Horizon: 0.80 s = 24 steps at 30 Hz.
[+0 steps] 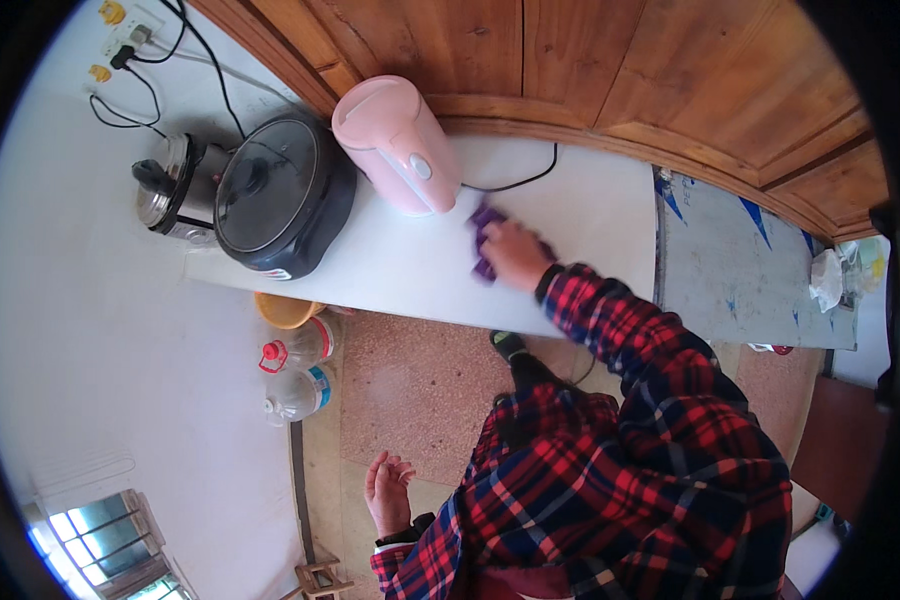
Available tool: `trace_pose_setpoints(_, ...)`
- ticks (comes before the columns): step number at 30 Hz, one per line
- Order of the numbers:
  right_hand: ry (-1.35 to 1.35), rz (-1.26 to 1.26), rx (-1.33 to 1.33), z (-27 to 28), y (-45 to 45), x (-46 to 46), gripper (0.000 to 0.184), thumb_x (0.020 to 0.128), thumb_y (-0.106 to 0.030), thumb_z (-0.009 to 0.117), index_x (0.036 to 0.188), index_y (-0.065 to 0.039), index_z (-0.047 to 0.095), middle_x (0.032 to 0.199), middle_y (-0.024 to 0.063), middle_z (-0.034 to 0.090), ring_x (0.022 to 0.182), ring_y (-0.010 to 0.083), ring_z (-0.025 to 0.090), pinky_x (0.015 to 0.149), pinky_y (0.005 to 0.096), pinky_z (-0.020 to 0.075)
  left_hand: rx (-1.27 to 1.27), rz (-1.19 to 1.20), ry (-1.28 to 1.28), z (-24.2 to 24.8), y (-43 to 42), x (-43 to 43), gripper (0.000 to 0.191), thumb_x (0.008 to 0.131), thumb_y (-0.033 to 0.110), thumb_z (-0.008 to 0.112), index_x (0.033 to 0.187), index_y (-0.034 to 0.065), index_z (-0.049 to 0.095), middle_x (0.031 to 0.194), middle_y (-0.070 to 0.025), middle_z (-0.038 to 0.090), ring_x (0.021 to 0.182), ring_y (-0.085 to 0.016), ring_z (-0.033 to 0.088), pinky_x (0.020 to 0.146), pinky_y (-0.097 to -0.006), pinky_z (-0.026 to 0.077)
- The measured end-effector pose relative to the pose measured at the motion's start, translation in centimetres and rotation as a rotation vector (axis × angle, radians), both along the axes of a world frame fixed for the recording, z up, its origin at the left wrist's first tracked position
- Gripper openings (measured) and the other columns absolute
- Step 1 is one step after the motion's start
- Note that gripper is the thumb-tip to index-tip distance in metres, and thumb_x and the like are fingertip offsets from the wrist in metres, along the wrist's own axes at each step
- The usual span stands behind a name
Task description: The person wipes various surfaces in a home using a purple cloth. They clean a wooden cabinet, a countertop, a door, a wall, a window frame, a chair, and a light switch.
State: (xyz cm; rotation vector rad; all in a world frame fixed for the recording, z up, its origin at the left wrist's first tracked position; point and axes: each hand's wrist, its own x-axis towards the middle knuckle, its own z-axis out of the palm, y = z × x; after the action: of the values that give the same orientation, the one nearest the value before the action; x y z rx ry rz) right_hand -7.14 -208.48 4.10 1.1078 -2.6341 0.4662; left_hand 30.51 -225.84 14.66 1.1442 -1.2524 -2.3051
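Note:
My right hand [515, 255] rests on a crumpled purple cloth [484, 271] on the white tabletop [420, 270]; motion blurs both, and the fingertips are partly hidden. Just beyond it, to the left, a pink electric kettle [401, 150] stands on the same top. Left of the kettle sits a black electric pot [277, 195] with a glass lid, beside a steel cooker [180, 187] against the wall. Low in the view, away from the table, my left hand [390, 495] hangs over the floor with its fingers loosely curled and nothing in it.
A wooden cabinet [480, 60] borders the table's far side. At right is a grey-covered surface [727, 262] with plastic bags [829, 277]. A yellow basin [285, 309] and large plastic bottles [296, 394] stand below the left edge. Black cords run to a wall socket [131, 41]. A wooden stool [321, 579] is near the wall.

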Motion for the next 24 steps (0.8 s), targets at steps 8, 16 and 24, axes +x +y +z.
trace_pose_setpoints(8,-0.322,0.211,-0.359,2.9,-0.2,-3.5,0.018,0.059,-0.004,0.057,0.076,-0.006,0.057,0.084,0.0112,0.053,0.083,0.0315,0.049,0.073,0.0395,0.0424,-0.035,-0.13,0.007,-0.4,-1.2,-7.0,0.028,0.087,0.014,0.046,0.112,0.0018,0.047,0.094,-0.0106,0.057,0.082,-0.022,0.057,0.071,-0.0334,0.047)
trace_pose_setpoints(16,-0.354,-0.341,-0.138,1.6,0.0,-14.3,0.035,0.062,-0.001,0.055,0.097,0.001,0.055,0.097,0.0166,0.056,0.091,0.033,0.051,0.082,0.0383,0.0419,-0.008,-0.011,-0.028,0.8,-2.2,-7.6,0.026,0.086,0.01,0.047,0.109,-0.0002,0.049,0.094,-0.0104,0.057,0.08,-0.021,0.058,0.068,-0.0312,0.047)
trace_pose_setpoints(24,-0.584,-0.085,-0.64,0.7,-0.2,-13.3,0.03,0.062,-0.01,0.062,0.09,0.0,0.058,0.083,0.0188,0.058,0.08,0.034,0.055,0.072,0.0359,0.0441,0.029,-0.025,-0.023,0.2,-5.8,-7.4,0.026,0.087,0.01,0.046,0.11,-0.0007,0.048,0.095,-0.0108,0.056,0.081,-0.02,0.057,0.07,-0.0307,0.047)
